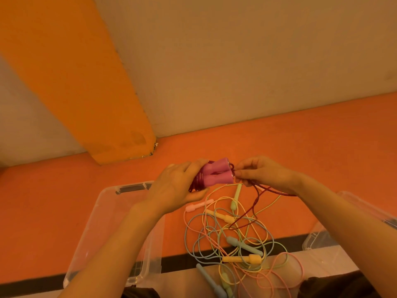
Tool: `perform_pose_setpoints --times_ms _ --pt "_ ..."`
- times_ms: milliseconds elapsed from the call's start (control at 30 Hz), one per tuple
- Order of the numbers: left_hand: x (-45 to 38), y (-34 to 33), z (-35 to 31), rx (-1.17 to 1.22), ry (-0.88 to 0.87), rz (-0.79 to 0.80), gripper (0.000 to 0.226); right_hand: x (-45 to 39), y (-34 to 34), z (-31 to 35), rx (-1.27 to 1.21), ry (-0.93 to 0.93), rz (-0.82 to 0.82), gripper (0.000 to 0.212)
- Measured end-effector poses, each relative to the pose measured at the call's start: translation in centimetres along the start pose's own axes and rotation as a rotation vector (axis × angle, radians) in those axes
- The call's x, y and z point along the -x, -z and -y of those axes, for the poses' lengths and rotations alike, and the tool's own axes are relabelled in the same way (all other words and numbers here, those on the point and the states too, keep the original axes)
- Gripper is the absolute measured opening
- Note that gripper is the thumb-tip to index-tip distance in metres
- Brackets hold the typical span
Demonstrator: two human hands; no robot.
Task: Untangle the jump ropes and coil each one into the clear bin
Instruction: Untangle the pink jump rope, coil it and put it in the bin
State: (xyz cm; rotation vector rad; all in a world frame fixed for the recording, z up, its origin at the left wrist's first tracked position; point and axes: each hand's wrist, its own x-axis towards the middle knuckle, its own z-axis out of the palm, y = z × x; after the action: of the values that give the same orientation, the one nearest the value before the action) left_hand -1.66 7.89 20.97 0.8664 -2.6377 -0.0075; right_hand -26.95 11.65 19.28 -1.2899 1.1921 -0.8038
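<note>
My left hand (180, 186) grips two pink handles (217, 175) held side by side, with dark red cord coiled round their left end. My right hand (262, 173) pinches the same dark red cord (253, 207) just right of the handles; its loose end trails down onto the floor. Below my hands lies a tangle of thin pastel ropes (234, 239) in blue, yellow, green and pink, with slim handles among them. The clear bin (111, 216) stands on the floor at the left, partly under my left forearm.
A second clear plastic piece (322, 239), a bin or a lid, lies at the right edge under my right arm. The floor is orange with a dark stripe (38, 282) near me. An orange pillar (86, 82) and a pale wall rise behind.
</note>
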Motion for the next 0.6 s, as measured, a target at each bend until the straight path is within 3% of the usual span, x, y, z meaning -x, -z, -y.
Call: perform_pose_setpoints --times_ms 433,600 --pt "-0.02 0.21 0.78 0.003 0.016 -0.009 0.060 -0.20 0.08 -0.29 -0.072 -0.040 0.000 0.014" --pt "0.01 0.42 0.87 0.019 0.082 -0.103 0.059 -0.22 0.04 -0.34 -0.078 -0.078 0.047 0.016"
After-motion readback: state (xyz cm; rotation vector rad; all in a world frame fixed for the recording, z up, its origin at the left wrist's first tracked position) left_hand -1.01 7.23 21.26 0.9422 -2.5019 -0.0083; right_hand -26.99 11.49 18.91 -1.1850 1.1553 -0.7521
